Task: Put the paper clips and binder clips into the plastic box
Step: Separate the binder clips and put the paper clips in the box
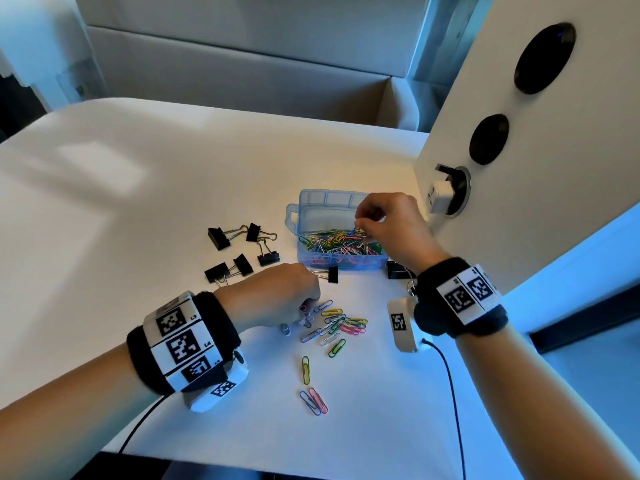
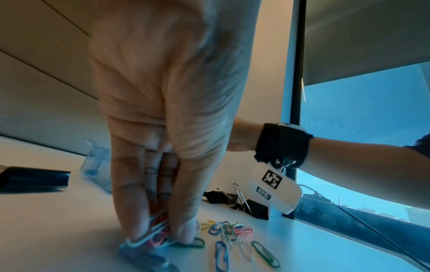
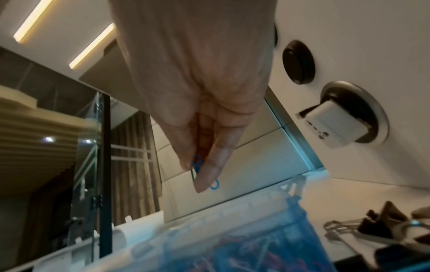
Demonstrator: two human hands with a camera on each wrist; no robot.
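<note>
from the head view we see the plastic box [image 1: 341, 237] on the table [image 1: 138, 202], half full of clips; our right hand [image 1: 388, 220] hovers over it, binder clips [image 1: 242, 251] left of the box. left wrist: our left hand [image 2: 163, 110] pinches loose paper clips [image 2: 158, 233] near the box. right wrist: fingertips [image 3: 207, 176] pinch a blue clip [image 3: 197, 163] above the box.

A white table [image 1: 138, 209] meets a white panel [image 1: 554, 168] holding a white plug adapter [image 1: 440, 197].

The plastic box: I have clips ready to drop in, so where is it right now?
In the head view, the plastic box sits open right of centre on the table, under the right hand, with binder clips to its left.
</note>
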